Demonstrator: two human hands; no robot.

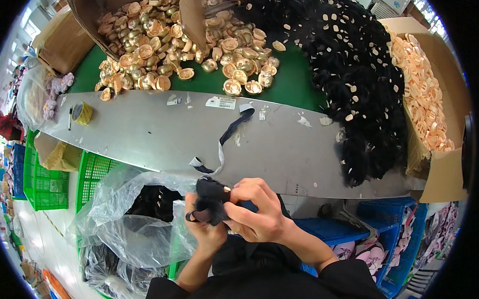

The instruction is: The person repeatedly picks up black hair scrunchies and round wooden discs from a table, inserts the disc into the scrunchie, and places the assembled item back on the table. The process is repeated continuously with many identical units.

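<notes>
A small black furry piece [211, 200] is held between both hands in front of my body, just off the table's near edge. My left hand [201, 230] wraps round it from below and the left. My right hand [256, 210] pinches its right side, where a small pale spot shows at the fingertips. A dark band lies across my left fingers. Beyond the hands, a curled black and white strip [226, 138] rests on the grey table [161, 131]. Part of the furry piece is hidden behind the fingers.
Gold and peach half-shells [148, 51] heap at the back beside a cardboard flap. Black furry pieces [357, 90] with pale spots pile at the right, by a box [448, 62] of peach parts. A plastic-lined green crate [93, 176] stands left; a tape roll [83, 113] sits on the table.
</notes>
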